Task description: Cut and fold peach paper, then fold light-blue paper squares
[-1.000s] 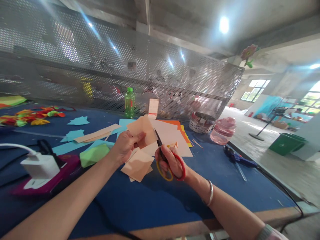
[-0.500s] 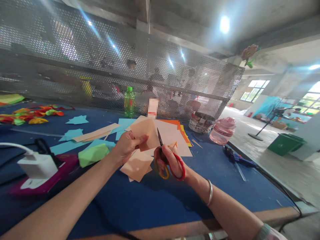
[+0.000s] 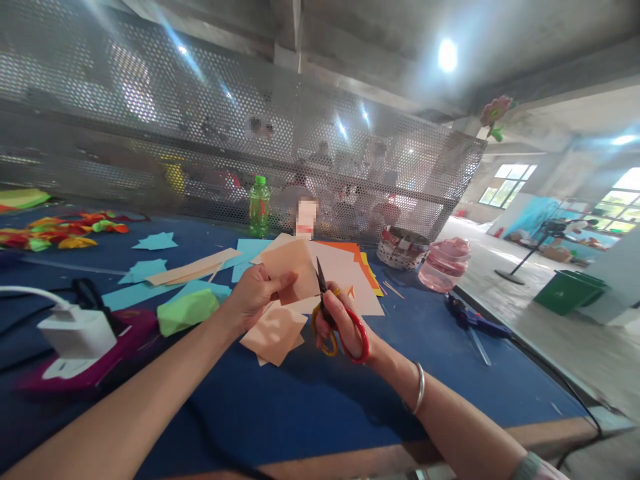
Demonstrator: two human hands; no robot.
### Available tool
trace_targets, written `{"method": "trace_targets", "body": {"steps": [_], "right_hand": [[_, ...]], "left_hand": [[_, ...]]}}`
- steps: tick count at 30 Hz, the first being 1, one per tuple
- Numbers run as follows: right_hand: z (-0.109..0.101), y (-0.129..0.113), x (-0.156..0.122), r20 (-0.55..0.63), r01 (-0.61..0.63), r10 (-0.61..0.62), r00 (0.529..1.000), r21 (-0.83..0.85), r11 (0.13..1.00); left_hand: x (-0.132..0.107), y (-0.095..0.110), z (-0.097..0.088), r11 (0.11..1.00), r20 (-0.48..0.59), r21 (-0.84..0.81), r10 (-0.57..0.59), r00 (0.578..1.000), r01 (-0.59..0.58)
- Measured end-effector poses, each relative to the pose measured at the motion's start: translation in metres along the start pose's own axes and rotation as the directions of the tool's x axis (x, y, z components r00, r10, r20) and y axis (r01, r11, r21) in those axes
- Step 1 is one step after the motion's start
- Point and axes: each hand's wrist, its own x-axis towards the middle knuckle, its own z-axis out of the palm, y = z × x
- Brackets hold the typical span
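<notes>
Far to the left of the peach paper sheet, a white charger block is lying on a magenta case. A folded green paper is sitting nearer the sheet on that same side. Behind the sheet, a green bottle is standing upright. The left hand is holding the sheet up off the blue table, thumb and fingers closed in a pinch on the sheet's left edge, probably so that the right edge is staying free and taut for cutting. Just below the sheet, a small pile of peach offcuts is lying about where cut pieces would drop. At the sheet's right edge, the scissors are pointing upward, their black blades meeting the paper and looking almost together. The right hand is gripping them, fingers curled through the red and yellow loops. Well to the right of the sheet, a pink container and a blue glue gun are sitting out of the way.
</notes>
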Motion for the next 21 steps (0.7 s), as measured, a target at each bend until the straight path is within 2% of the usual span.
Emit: {"method": "trace_targets", "body": {"steps": [8,12,21], "right_hand": [[-0.004,0.002,0.001,0.031,0.020,-0.019,0.999,-0.010,1.000],[-0.002,0.004,0.000,-0.003,-0.007,0.007,1.000,0.015,1.000],[0.003,-0.001,-0.001,-0.071,-0.001,-0.002,0.998,-0.035,0.999]], "left_hand": [[-0.002,-0.009,0.000,0.999,0.063,0.024,-0.034,0.997,0.032],[-0.001,-0.010,0.001,0.999,0.053,0.044,0.000,0.999,-0.002],[-0.001,-0.013,0.003,1.000,0.043,-0.025,-0.005,0.999,0.006]]}}
